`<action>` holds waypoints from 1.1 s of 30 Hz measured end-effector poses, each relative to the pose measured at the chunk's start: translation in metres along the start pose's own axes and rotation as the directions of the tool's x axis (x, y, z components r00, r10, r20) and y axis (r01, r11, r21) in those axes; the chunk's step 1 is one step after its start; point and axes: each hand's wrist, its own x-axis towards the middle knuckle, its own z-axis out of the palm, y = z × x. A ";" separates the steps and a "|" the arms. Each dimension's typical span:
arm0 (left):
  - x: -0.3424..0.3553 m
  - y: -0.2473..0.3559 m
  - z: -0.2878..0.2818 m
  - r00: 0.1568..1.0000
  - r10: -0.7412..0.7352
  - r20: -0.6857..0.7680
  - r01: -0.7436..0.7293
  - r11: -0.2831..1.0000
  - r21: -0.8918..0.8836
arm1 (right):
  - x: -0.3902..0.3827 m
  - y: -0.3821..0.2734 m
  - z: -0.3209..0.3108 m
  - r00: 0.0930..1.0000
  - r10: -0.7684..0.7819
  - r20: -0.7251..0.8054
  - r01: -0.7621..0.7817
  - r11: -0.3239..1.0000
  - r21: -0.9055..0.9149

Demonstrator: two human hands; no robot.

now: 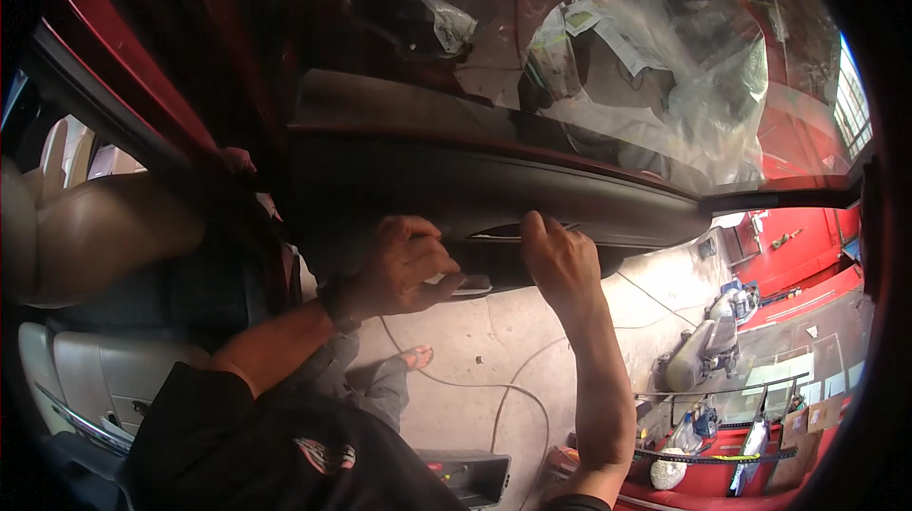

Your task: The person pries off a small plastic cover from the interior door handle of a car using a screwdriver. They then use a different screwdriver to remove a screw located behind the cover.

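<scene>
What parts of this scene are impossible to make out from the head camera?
- Left hand fingertips: curled under the dark door panel, so the grip is hidden.
- Right hand fingertips: tucked into the panel's handle recess.
- Items behind the plastic sheet: blurred by glare and wrinkles.
- Tools on the red cart: too small, bent by the fisheye rim.

The single head camera is looking down from close above at a dark door panel (pixel 494 198) crossing the frame's middle, with forearms entering from the lower edge and concrete floor (pixel 532 321) showing below.
</scene>
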 end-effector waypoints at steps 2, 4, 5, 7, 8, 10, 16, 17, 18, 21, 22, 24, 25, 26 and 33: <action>0.000 -0.001 -0.003 1.000 -0.005 0.007 0.005 1.000 0.007 | -0.001 -0.006 0.000 0.997 0.070 -0.037 -0.068 0.996 0.054; -0.001 -0.001 -0.003 1.000 -0.007 0.013 0.007 1.000 0.010 | -0.008 -0.015 0.010 0.980 0.178 -0.087 -0.168 0.979 0.117; -0.001 -0.001 -0.002 1.000 -0.001 0.017 0.001 1.000 0.009 | -0.013 -0.019 0.015 0.960 0.245 -0.136 -0.219 0.958 0.186; 0.001 0.003 0.001 1.000 -0.002 0.019 0.002 1.000 0.003 | -0.023 -0.031 0.029 0.889 0.401 -0.220 -0.317 0.887 0.336; 0.003 0.004 0.003 1.000 -0.004 0.020 0.004 1.000 0.005 | -0.027 -0.038 0.039 0.834 0.506 -0.222 -0.381 0.817 0.432; 0.005 0.004 0.006 0.999 -0.003 0.044 0.003 1.000 0.002 | -0.031 -0.055 0.063 0.719 0.636 -0.280 -0.359 0.686 0.633; 0.009 0.004 0.004 0.991 0.045 0.130 -0.056 0.995 0.078 | -0.034 -0.114 0.112 0.507 0.839 -0.199 -0.103 0.288 0.952; 0.011 0.006 0.002 0.987 0.057 0.151 -0.076 0.989 0.123 | -0.032 -0.122 0.112 0.500 0.856 -0.129 -0.069 0.188 0.980; 0.012 0.009 -0.004 0.984 0.065 0.168 -0.094 0.981 0.168 | -0.030 -0.131 0.106 0.501 0.863 -0.060 -0.033 0.088 0.996; 0.005 0.009 -0.002 0.980 0.081 0.183 -0.136 0.941 0.309 | -0.030 -0.136 0.110 0.424 0.905 -0.017 0.065 -0.012 0.998; 0.003 0.009 -0.002 0.979 0.089 0.185 -0.146 0.935 0.322 | -0.030 -0.134 0.110 0.405 0.913 -0.048 0.079 0.017 0.997; 0.000 0.007 0.002 0.981 0.104 0.162 -0.155 0.925 0.347 | -0.031 -0.134 0.116 0.361 0.922 -0.138 0.078 0.117 0.990; -0.003 0.006 0.005 0.980 0.104 0.167 -0.158 0.924 0.348 | -0.031 -0.136 0.119 0.334 0.924 -0.189 0.065 0.177 0.982; -0.003 0.005 0.006 0.979 0.109 0.170 -0.165 0.919 0.359 | -0.029 -0.138 0.120 0.311 0.919 -0.242 0.059 0.236 0.970; -0.001 0.011 0.011 0.985 0.096 0.144 -0.152 0.880 0.450 | -0.024 -0.146 0.108 0.377 0.913 -0.153 0.059 0.141 0.988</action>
